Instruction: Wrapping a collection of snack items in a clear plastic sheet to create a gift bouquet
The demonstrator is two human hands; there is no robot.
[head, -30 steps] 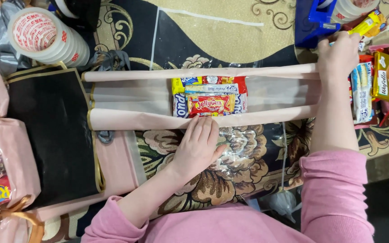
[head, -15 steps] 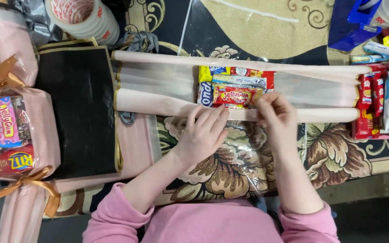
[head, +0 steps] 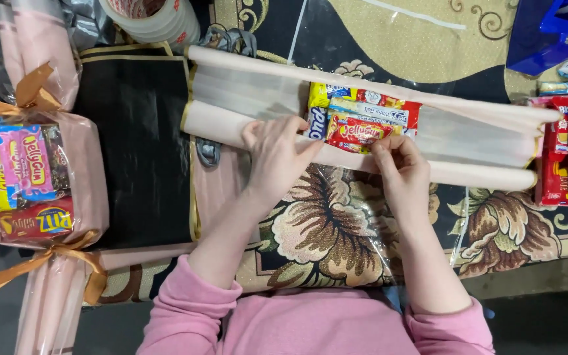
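Left hand (head: 277, 154) flat on pink wrapping sheet (head: 258, 108), rolled lengthwise left-right; right hand (head: 399, 167) seemingly pinching it.

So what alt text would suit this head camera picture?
Two hands, left hand and right hand, press on a pink wrapping sheet rolled around a stack of snack packets. A finished ribbon-tied bundle lies at the left.

A finished pink-wrapped snack bundle (head: 37, 177), tied with orange ribbon (head: 31, 98), lies at the carpet's left edge. A tape roll (head: 152, 20) sits at the top edge beside a black sheet (head: 133, 144). A blue bag (head: 544, 36) occupies the top right corner, with loose snack packets (head: 563, 154) along the right edge.
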